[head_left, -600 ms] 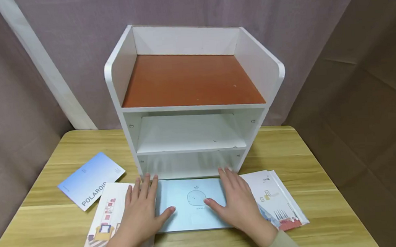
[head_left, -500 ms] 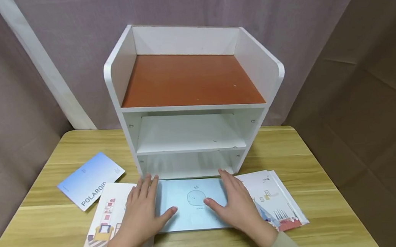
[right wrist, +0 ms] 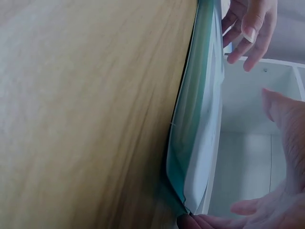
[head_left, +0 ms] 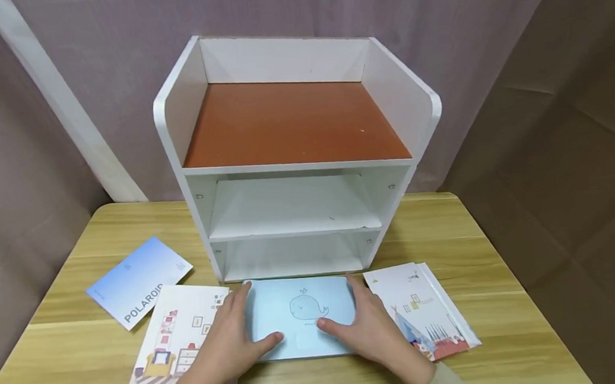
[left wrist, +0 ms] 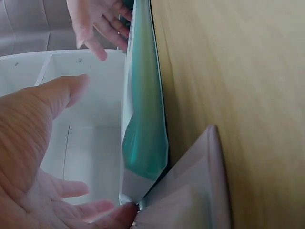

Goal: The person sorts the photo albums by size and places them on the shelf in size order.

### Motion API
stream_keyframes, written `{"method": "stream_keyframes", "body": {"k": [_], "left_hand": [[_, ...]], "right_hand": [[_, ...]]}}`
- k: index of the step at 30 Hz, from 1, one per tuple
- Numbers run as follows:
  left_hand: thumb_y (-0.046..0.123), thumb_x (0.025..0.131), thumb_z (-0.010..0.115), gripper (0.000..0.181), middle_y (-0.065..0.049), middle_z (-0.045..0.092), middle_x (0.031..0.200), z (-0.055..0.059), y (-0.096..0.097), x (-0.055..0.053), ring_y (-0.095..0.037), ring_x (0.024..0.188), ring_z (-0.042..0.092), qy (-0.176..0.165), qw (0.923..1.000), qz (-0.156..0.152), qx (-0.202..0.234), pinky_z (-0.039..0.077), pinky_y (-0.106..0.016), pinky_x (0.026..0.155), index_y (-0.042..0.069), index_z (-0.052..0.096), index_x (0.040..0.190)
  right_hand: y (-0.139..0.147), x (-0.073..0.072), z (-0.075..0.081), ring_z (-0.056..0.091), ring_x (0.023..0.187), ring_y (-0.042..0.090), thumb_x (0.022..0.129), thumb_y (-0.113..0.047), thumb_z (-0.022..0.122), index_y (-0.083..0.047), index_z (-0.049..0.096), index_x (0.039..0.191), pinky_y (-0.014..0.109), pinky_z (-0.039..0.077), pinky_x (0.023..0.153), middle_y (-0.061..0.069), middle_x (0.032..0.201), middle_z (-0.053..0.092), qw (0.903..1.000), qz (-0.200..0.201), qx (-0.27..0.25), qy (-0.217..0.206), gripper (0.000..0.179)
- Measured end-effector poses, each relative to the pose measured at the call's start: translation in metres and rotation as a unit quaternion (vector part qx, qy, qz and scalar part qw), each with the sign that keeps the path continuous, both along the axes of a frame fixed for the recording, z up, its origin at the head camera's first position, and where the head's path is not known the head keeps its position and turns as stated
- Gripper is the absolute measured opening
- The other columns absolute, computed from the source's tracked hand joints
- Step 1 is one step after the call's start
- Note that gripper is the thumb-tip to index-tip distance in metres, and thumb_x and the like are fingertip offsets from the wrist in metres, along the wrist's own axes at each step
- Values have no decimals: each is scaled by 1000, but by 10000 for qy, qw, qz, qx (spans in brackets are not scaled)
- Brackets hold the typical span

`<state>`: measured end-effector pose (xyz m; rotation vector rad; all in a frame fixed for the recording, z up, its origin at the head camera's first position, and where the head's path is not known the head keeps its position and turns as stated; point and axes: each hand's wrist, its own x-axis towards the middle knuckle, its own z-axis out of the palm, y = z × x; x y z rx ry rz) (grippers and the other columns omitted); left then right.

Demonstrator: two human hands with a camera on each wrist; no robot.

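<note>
A light-blue notebook [head_left: 277, 337] with a line drawing of a whale lies flat on the table, in front of the white shelf unit. At its left end is my left hand [head_left: 232, 340]; in the left wrist view a fingertip meets the notebook's corner and the thumb is raised clear of it. My right hand [head_left: 371, 330] is at the opposite end, fingers spread along the edge. In the right wrist view its fingertips touch the notebook's end [right wrist: 198, 167], with the thumb held apart above. Both hands' fingers look relaxed, not clamped on the cover.
A white shelf unit [head_left: 294, 234] with a red-brown top board stands behind. Left lie a white booklet [head_left: 157, 339] with an armchair picture and a blue POLAROID card [head_left: 144, 278]. Right, white booklets [head_left: 414, 303] lie beside my right hand. Curtains hang behind the wooden table [head_left: 486, 298].
My hands have drawn back slightly, their fingers moving from flat over the cover to the notebook's ends. More of the whale drawing shows. The head view has shifted a little.
</note>
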<state>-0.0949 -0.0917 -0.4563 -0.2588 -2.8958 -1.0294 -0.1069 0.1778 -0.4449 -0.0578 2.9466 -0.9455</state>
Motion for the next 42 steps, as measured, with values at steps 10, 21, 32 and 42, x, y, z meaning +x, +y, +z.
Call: {"method": "stream_keyframes", "body": {"k": [10,21,32,42], "left_hand": [[50,69,83,113,-24,35,146,3,4,-2,-37,132,37,-337,9985,29,419,33,-51,108,3,22,151],[34,78,82,97,-29,41,139,12,-4,-12,-40,127,44,-1225,9707,471,2014,41,-51,102,-4,25,146],[18,81,79,76,-27,50,133,20,-7,-18,-36,124,48,-1262,9503,585,2786,44,-45,101,-10,38,138],[12,81,78,63,-20,57,116,20,-6,-15,-28,107,56,-1199,9454,634,2965,52,-36,90,-8,46,130]], "right_hand": [[0,-2,-7,35,131,43,66,-56,83,-3,23,152,56,35,105,18,149,36,9995,290,135,-8,118],[-7,-1,-13,31,129,48,62,-40,90,5,22,149,55,34,106,33,139,40,9985,395,374,33,119],[-7,-1,-11,30,128,48,64,-38,89,8,26,147,55,32,107,34,138,38,9982,386,446,50,114],[-6,1,-14,30,126,46,65,-41,87,10,25,146,54,33,107,34,139,35,9981,384,487,-65,114]]}}
